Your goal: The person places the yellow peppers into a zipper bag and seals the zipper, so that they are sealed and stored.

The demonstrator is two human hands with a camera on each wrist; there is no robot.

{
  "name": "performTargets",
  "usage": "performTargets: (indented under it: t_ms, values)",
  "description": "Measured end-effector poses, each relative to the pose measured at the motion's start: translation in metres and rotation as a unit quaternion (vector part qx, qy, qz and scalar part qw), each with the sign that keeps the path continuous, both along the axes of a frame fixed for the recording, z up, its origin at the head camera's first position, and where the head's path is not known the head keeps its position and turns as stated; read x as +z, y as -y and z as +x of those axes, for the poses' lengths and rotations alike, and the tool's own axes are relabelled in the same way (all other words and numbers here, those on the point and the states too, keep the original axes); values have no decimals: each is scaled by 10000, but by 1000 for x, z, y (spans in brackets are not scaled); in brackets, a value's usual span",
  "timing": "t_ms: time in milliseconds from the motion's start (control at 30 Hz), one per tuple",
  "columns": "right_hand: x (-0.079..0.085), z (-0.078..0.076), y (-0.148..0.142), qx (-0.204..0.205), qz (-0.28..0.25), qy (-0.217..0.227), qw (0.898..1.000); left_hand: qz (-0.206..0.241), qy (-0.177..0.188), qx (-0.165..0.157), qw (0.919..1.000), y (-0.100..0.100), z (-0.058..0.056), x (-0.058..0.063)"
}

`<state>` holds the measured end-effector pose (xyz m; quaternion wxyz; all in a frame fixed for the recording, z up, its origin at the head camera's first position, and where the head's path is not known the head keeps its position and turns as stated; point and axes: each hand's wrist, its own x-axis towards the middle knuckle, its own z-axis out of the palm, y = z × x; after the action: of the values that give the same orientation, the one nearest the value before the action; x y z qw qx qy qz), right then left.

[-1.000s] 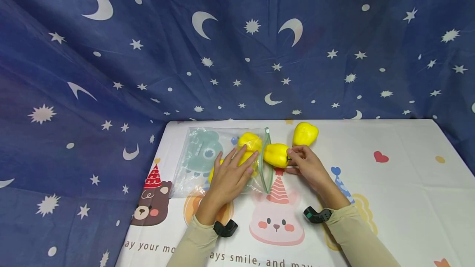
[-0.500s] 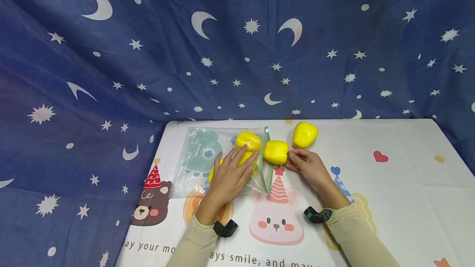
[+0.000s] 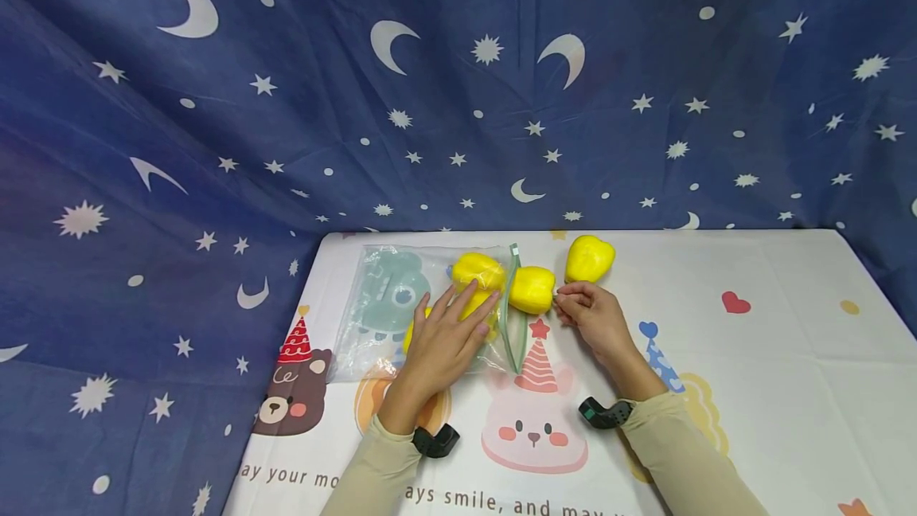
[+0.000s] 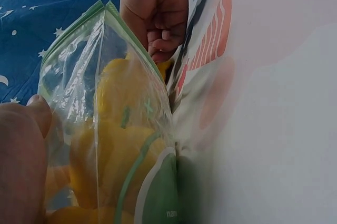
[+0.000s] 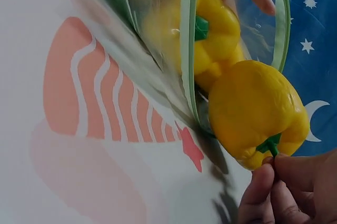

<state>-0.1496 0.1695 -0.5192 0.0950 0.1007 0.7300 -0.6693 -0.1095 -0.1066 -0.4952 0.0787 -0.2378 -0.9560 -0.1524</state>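
A clear zip bag (image 3: 354, 353) with a green-edged mouth lies flat on the table, its mouth facing right. Several yellow bell peppers (image 3: 478, 269) are inside, partly hidden by my left hand (image 3: 446, 345), which rests spread on top of the bag. At the mouth sits another yellow bell pepper (image 3: 533, 291), its stem end pointing right. My right hand (image 5: 295, 192) pinches that pepper's green stem (image 5: 269, 144) between thumb and fingers, as the right wrist view shows. In the left wrist view the bag's green zip edge (image 4: 131, 37) stands parted.
One more yellow bell pepper (image 3: 589, 259) lies on the table behind my right hand. The white tablecloth (image 3: 774, 388) carries printed animals and lettering. A blue curtain (image 3: 458, 181) with moons and stars hangs along the table's back edge and left side.
The pepper at the mouth has shifted slightly left and away from me. A pepper inside has slid left too. My right fingers have gone from the pepper's end to its stem. Left hand unmoved.
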Motion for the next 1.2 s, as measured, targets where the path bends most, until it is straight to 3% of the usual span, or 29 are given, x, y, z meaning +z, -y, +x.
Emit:
performTargets:
  t_ms: [267, 1200]
  values:
    - [-2, -3, 9, -108, 233, -101, 9996, -23, -88, -33, 10000, -1, -1, -1]
    - [0, -15, 31, -212, 210, -182, 9994, -4, 91, -55, 9999, 0, 1, 1]
